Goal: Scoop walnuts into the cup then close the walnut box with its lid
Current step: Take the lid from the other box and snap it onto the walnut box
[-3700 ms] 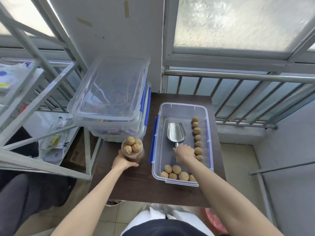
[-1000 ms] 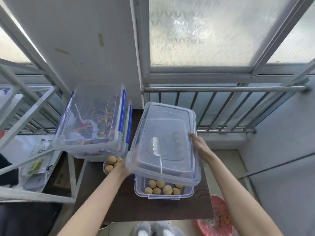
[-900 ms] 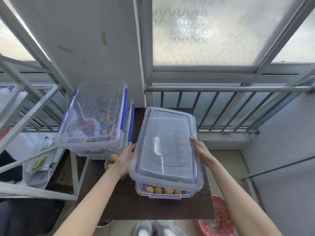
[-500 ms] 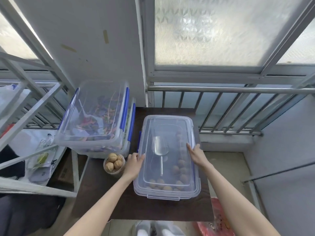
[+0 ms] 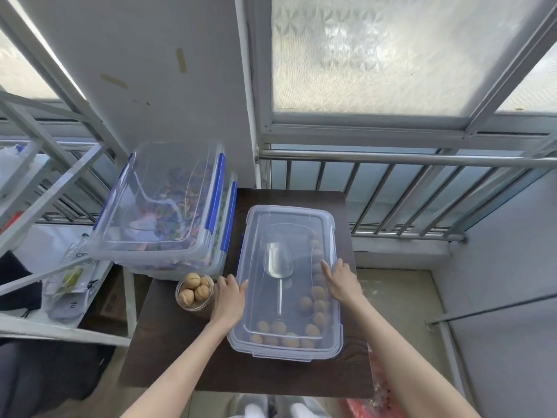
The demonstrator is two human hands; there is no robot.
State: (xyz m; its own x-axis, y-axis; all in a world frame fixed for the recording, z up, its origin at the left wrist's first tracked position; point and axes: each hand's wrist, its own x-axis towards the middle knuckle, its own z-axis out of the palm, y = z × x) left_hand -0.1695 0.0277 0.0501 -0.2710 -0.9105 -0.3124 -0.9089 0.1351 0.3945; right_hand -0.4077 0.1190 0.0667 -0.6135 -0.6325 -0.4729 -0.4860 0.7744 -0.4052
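Two hands rest flat on one clear lid (image 5: 289, 267): your left hand (image 5: 229, 300) has its fingers spread over the lid's left edge, your right hand (image 5: 340, 282) lies open-palmed on its right side, neither gripping. That lid sits on the walnut box (image 5: 283, 349) on the desk (image 5: 168, 351). One scoop (image 5: 278, 267) shows blurred beneath it. One cup (image 5: 194, 292) holding four visible walnuts stands just beside your left hand. Walnuts in the box are too hazy to count.

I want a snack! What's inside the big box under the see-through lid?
Through the lid of the walnut box you can see a metal scoop and walnuts. Hands cover some spots.
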